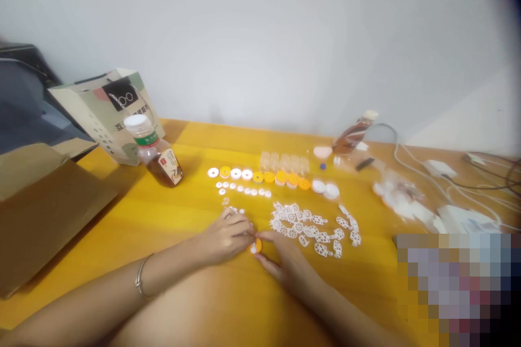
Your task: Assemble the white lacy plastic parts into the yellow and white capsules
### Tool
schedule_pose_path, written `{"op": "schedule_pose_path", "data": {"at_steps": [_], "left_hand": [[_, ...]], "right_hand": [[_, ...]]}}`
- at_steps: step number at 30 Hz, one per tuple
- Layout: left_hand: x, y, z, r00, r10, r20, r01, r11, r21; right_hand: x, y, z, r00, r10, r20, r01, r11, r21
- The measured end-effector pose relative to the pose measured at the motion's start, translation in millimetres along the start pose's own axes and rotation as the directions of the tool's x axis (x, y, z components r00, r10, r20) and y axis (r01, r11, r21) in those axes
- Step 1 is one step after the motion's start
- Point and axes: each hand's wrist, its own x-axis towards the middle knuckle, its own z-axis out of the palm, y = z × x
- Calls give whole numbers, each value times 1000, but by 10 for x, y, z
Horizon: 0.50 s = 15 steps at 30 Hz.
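Note:
My left hand (225, 237) and my right hand (285, 264) meet over a small orange round part with a white centre (255, 248) on the yellow table (195, 287); both pinch it with their fingertips. Just right of the hands lies a heap of white lattice-like plastic pieces (313, 227). Beyond them runs a row of white and orange discs (268, 176), with a line of small white rings (243, 191) under it. A few tiny white rings (234, 209) lie by my left fingers.
A bottle of brown drink (157, 154) lies at the left by a paper bag (106, 111) and a cardboard box (36, 211). Another bottle (353, 133) leans at the back. Clear small cups (285, 161), white plastic bags (401, 198) and cables (448, 181) are to the right.

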Motion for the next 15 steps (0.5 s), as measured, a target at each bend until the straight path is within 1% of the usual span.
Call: {"op": "schedule_pose_path", "data": {"at_steps": [6,11,15], "left_hand": [[5,-2,-9,999,3,37,-2,1000,-15],[3,-6,-26,998,-8,55,9,1000,-29],[7,-8,-65,997,0,77,4,999,-43]], "right_hand": [[-3,8,6,1000,-3,-8,3,1000,15],[27,-7,-9,997,-78,-13,78,995,62],[42,-20,-20,995,-95,-35,97,993,69]]}}
